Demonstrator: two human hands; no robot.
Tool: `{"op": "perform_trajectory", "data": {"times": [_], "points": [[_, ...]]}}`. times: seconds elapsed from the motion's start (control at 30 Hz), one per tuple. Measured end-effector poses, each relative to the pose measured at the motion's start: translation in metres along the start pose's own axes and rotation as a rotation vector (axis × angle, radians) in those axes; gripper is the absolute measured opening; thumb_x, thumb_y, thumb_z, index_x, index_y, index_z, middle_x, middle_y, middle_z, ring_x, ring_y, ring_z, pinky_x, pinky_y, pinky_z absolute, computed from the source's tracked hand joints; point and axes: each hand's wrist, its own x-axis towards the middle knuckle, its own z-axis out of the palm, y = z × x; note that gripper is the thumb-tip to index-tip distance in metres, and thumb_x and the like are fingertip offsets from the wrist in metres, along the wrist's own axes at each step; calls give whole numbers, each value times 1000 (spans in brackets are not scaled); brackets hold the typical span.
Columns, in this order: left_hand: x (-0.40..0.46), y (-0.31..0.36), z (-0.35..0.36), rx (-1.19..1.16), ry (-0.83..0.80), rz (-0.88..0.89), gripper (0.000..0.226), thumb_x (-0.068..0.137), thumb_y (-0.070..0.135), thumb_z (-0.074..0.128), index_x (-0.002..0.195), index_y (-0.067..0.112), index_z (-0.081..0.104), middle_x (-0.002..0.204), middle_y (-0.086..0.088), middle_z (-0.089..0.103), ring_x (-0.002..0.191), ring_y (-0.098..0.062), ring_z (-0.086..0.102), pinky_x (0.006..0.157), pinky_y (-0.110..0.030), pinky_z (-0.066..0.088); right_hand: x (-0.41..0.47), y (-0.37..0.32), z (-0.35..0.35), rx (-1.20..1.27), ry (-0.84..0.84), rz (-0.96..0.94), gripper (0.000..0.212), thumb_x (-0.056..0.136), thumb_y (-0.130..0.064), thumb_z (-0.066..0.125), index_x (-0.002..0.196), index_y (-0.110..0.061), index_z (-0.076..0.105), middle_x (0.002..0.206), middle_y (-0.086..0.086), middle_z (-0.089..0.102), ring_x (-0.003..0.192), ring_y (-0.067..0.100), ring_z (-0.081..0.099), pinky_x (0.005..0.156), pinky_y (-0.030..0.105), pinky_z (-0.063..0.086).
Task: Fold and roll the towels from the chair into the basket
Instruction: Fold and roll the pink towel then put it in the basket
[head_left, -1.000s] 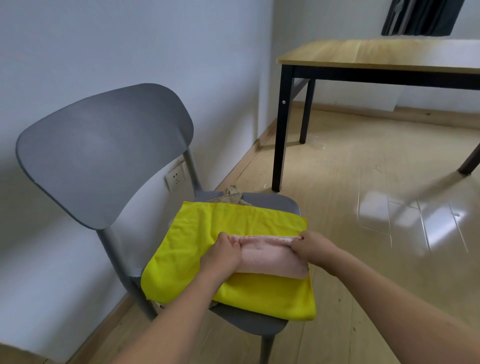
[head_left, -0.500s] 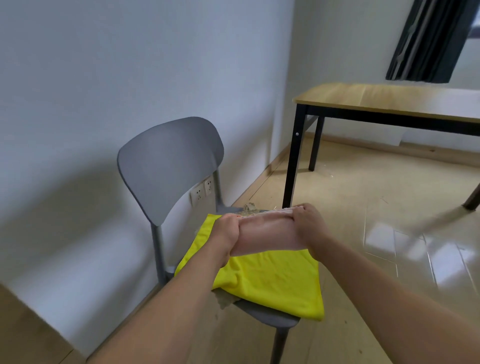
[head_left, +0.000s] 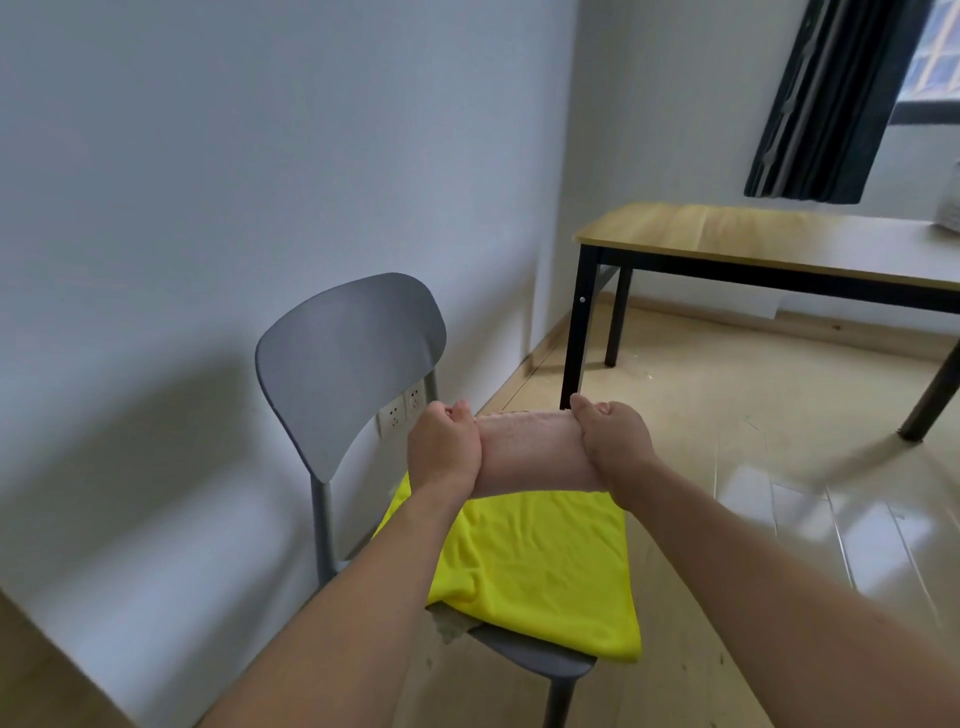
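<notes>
Pink towel (head_left: 530, 452), rolled, is held in the air above the chair (head_left: 348, 364); left hand (head_left: 444, 449) and right hand (head_left: 613, 441) grasp its ends. Yellow towel (head_left: 535, 566) lies on the seat at 6 o'clock.

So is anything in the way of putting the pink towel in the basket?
Can't tell: no basket is in view. Both the left hand and right hand grip the rolled pink towel in the air above the yellow towel on the chair.
</notes>
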Motion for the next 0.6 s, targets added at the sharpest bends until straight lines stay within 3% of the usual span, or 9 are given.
{"op": "perform_trajectory", "data": {"times": [0.17,0.33,0.4,0.5,0.6], "points": [[30,7,28,30,-15,-8,37,100,32,42,108,1,60,115,-18,64,109,-34,57,79,-32,37,41,4,1,24,15,38,34,95,-34,49,66,-17,44,69,3,50,67,22,48,63,30,38],[74,-5,91,126,-64,-61,36,100,31,40,106,1,59,114,-19,64,106,-36,57,75,-33,35,114,37,13,-64,19,125,35,93,-33,47,62,-19,39,66,1,44,66,23,43,65,31,36],[94,-4,118,160,-92,-86,36,100,31,39,105,1,59,113,-19,64,105,-36,57,77,-35,37,142,43,13,-105,26,164,35,93,-28,46,61,-18,37,64,1,40,63,22,40,59,31,32],[112,21,143,215,-128,-121,35,99,32,39,104,4,60,109,-16,65,103,-36,58,85,-39,43,174,24,-3,-100,23,222,34,95,-24,45,62,-16,35,65,3,40,57,18,37,49,30,27],[127,80,136,205,-154,-121,35,100,33,39,106,5,59,109,-14,65,100,-34,58,78,-36,41,191,-28,-34,-60,7,281,34,96,-28,43,65,-18,36,70,3,44,63,21,43,51,29,29]]}}
